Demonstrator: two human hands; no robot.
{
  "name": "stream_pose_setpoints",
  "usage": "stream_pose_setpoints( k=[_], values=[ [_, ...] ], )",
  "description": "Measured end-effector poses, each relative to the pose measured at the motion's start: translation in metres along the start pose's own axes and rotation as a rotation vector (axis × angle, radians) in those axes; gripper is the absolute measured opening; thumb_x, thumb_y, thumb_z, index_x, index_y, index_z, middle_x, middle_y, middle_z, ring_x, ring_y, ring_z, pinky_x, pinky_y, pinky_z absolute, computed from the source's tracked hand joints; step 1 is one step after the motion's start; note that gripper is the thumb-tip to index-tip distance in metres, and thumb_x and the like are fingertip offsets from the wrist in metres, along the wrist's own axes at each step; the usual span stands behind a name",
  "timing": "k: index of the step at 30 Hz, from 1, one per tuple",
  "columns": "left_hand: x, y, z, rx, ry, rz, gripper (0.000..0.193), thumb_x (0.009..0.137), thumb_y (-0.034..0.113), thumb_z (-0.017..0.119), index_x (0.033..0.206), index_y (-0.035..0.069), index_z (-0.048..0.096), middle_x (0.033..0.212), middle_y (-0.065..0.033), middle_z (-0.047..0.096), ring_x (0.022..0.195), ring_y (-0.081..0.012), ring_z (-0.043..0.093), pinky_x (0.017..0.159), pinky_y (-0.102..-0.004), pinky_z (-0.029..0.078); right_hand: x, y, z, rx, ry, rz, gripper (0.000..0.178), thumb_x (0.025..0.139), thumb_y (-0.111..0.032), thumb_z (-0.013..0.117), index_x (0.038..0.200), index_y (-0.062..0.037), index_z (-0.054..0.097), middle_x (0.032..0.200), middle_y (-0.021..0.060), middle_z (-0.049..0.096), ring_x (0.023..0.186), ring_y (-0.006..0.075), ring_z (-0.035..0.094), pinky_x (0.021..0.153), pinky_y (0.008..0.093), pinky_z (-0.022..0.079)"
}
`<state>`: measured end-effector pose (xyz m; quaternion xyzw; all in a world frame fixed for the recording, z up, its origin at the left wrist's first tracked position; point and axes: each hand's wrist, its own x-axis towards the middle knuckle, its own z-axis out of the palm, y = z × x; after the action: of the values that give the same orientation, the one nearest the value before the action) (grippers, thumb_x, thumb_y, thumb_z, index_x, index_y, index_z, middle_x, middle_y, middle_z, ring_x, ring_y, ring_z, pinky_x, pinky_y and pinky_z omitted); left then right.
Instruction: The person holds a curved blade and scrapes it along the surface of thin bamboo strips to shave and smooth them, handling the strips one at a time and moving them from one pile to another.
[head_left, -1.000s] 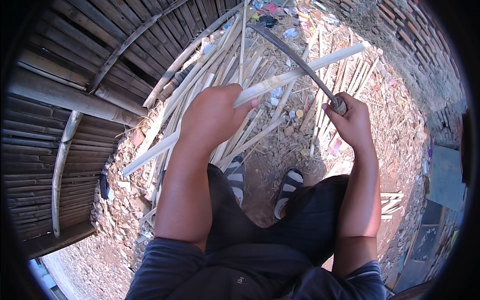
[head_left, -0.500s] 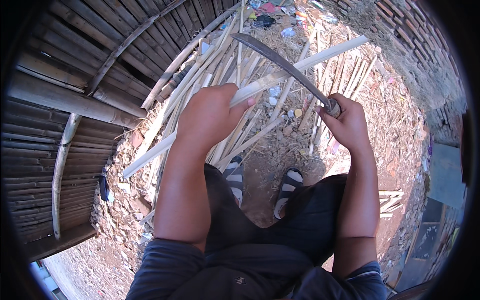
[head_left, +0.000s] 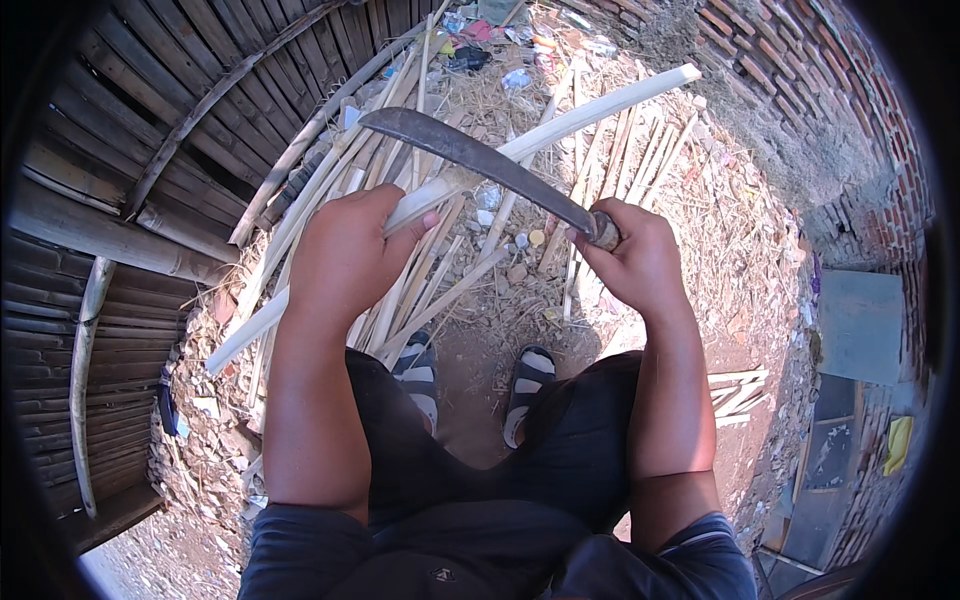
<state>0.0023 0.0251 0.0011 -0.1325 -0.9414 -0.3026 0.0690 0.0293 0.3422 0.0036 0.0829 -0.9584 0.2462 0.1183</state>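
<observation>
My left hand (head_left: 345, 250) is closed round a long pale bamboo strip (head_left: 590, 112), which slants from low on the left up to the far right. My right hand (head_left: 640, 258) grips the handle of a machete (head_left: 480, 160) with a dark, curved blade. The blade reaches leftward over the strip, its tip beyond my left hand. It crosses the strip a little past that hand; whether edge and strip touch, I cannot tell. The fingers under the strip are mostly hidden.
Many bamboo strips (head_left: 300, 235) lie heaped beneath and left of my hands, with more strips (head_left: 640, 150) farther right. A slatted bamboo wall (head_left: 90, 210) rises at left, a brick wall (head_left: 790, 60) at far right. Shavings and litter surround my sandalled feet (head_left: 528, 385).
Within the picture, my hands, the strip and the surroundings have shifted left. The blade has turned so its broad side shows more, and its tip sits lower and farther left.
</observation>
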Motion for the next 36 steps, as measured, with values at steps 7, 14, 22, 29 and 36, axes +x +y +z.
stream_pose_setpoints(
  k=[7, 14, 22, 29, 36],
  values=[
    [-0.001, -0.003, -0.004, -0.007, 0.017, 0.019, 0.037, 0.096, 0.035, 0.080, 0.099, -0.001, 0.075, 0.078, -0.0215, 0.070, 0.071, -0.0400, 0.070, 0.066, -0.0463, 0.052, 0.013, 0.024, -0.009, 0.009, 0.036, 0.211, 0.028, 0.087, -0.028, 0.087, 0.101, -0.0062, 0.077, 0.082, 0.0162, 0.074, 0.076, 0.0348, 0.072, 0.069, 0.0420, 0.055],
    [-0.001, -0.002, 0.001, -0.029, 0.051, 0.040, 0.037, 0.096, 0.035, 0.080, 0.098, -0.002, 0.075, 0.077, -0.0222, 0.069, 0.071, -0.0405, 0.070, 0.066, -0.0464, 0.052, 0.002, 0.009, 0.001, -0.027, 0.019, -0.039, 0.030, 0.082, -0.025, 0.087, 0.103, -0.0081, 0.076, 0.086, 0.0139, 0.074, 0.080, 0.0364, 0.073, 0.072, 0.0447, 0.057],
    [-0.002, -0.004, -0.002, -0.035, 0.037, -0.003, 0.039, 0.095, 0.039, 0.081, 0.098, 0.000, 0.075, 0.077, -0.0208, 0.069, 0.069, -0.0389, 0.068, 0.065, -0.0457, 0.052, 0.011, 0.024, -0.001, 0.042, 0.077, 0.188, 0.030, 0.090, -0.030, 0.086, 0.100, -0.0037, 0.075, 0.078, 0.0167, 0.072, 0.071, 0.0319, 0.072, 0.067, 0.0419, 0.054],
    [-0.002, -0.002, 0.002, -0.012, 0.044, 0.008, 0.040, 0.095, 0.040, 0.080, 0.098, 0.001, 0.075, 0.078, -0.0208, 0.069, 0.072, -0.0400, 0.069, 0.066, -0.0466, 0.053, 0.004, 0.014, 0.010, 0.034, 0.055, -0.057, 0.024, 0.089, -0.021, 0.087, 0.096, -0.0026, 0.074, 0.070, 0.0071, 0.064, 0.064, 0.0174, 0.060, 0.063, 0.0346, 0.049],
    [0.000, -0.003, -0.001, 0.028, -0.004, -0.007, 0.041, 0.095, 0.042, 0.080, 0.099, 0.001, 0.075, 0.079, -0.0209, 0.070, 0.073, -0.0409, 0.070, 0.068, -0.0473, 0.053, 0.011, 0.019, -0.003, 0.042, 0.005, 0.207, 0.029, 0.089, -0.031, 0.087, 0.099, -0.0059, 0.076, 0.077, 0.0142, 0.071, 0.071, 0.0322, 0.070, 0.068, 0.0413, 0.054]
  ],
)
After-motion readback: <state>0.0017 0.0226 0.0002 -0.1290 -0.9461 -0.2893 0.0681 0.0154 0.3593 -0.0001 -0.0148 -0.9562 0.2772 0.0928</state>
